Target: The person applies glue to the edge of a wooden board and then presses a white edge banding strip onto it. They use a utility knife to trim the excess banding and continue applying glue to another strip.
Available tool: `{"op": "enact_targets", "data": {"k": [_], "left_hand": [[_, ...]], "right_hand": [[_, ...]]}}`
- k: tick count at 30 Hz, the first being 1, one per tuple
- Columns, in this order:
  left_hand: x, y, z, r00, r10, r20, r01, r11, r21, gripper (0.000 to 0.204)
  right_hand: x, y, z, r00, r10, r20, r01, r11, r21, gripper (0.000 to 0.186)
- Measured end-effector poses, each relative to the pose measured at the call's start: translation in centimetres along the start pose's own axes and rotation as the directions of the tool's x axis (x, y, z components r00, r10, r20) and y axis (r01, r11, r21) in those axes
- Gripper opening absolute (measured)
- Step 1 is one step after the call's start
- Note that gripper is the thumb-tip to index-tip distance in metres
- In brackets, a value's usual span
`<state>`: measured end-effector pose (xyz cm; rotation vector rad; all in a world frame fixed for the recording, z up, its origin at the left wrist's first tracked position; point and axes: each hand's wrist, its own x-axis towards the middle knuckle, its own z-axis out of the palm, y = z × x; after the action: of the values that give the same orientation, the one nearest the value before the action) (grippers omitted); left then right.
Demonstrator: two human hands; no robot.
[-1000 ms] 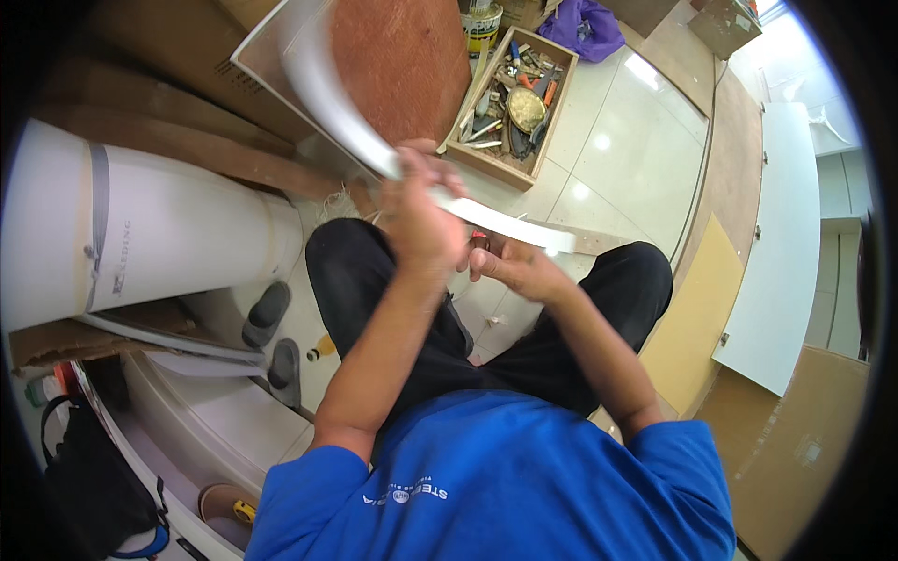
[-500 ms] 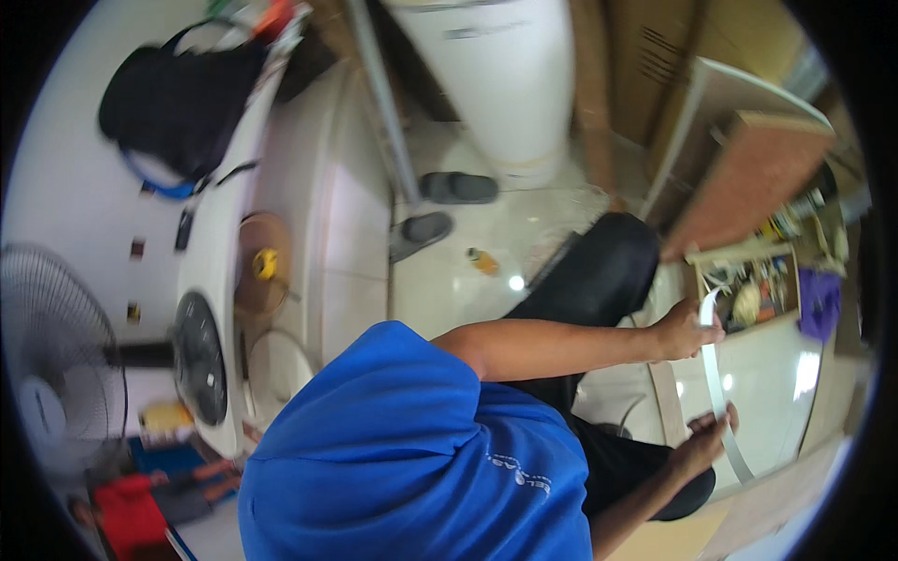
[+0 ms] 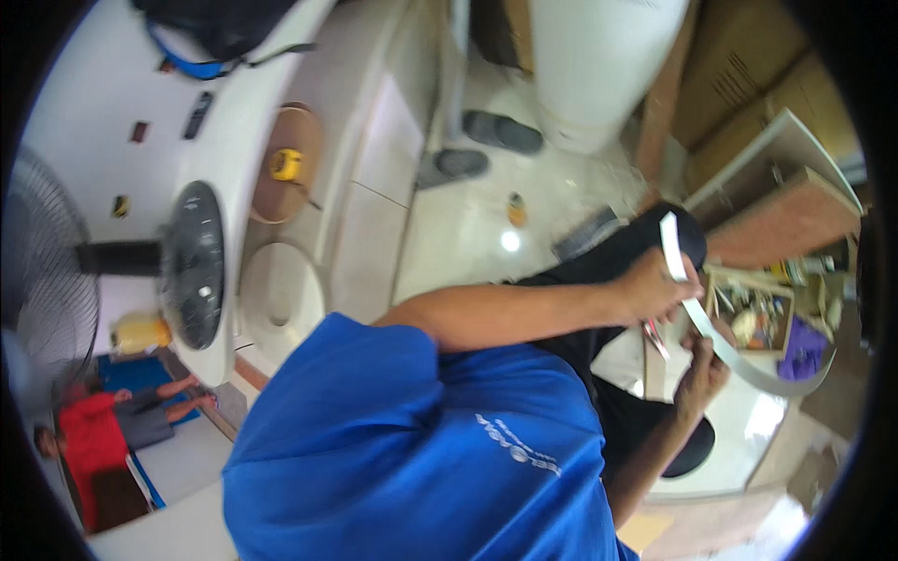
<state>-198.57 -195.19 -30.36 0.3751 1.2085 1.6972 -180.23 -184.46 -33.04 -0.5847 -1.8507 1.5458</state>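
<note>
A long, white flexible strip (image 3: 672,251) runs through both hands. My left hand (image 3: 653,288), the upper one in the head view, is closed around it near one end, which sticks out past the fingers. Just below, my right hand (image 3: 702,376) pinches the strip between thumb and fingers. Beyond that hand the rest of the strip curves freely to the right, in front of a purple cloth (image 3: 803,351). A small red and silver tool (image 3: 656,339) shows under my left hand; I cannot tell whether it is held or resting there.
A wooden box (image 3: 793,318) of tools stands on the floor at the right, below leaning boards (image 3: 786,220). Grey slippers (image 3: 505,132) and a small bottle (image 3: 516,209) are ahead. At the left are a fan (image 3: 61,262), a yellow tape measure (image 3: 285,165) and a person in red (image 3: 94,425).
My hands have come closer together along the strip. Its long end now bends out to the right instead of hanging down. The whole view has shifted as my head moved.
</note>
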Motion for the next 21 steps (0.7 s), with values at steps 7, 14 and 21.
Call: {"op": "enact_targets", "data": {"k": [7, 14, 21], "left_hand": [[-1.6, -2.9, -16.7, 0.949, -0.079, 0.304, 0.199, 0.9, -0.388, 0.019], [0.1, -18.1, -35.3, 0.538, -0.801, -0.262, 0.348, 0.494, -0.797, 0.102], [9.2, -23.3, -44.0, 0.651, -0.695, -0.305, 0.222, 0.558, -0.8, 0.03]], "right_hand": [[-2.0, -2.7, -5.2, 0.975, 0.119, -0.188, -0.122, 0.993, -0.006, 0.035], [-4.6, -2.8, -11.1, 0.872, 0.221, -0.436, -0.316, 0.935, -0.159, 0.036], [-6.0, -1.4, -12.2, 0.825, 0.284, -0.488, -0.375, 0.922, -0.098, 0.03]]}}
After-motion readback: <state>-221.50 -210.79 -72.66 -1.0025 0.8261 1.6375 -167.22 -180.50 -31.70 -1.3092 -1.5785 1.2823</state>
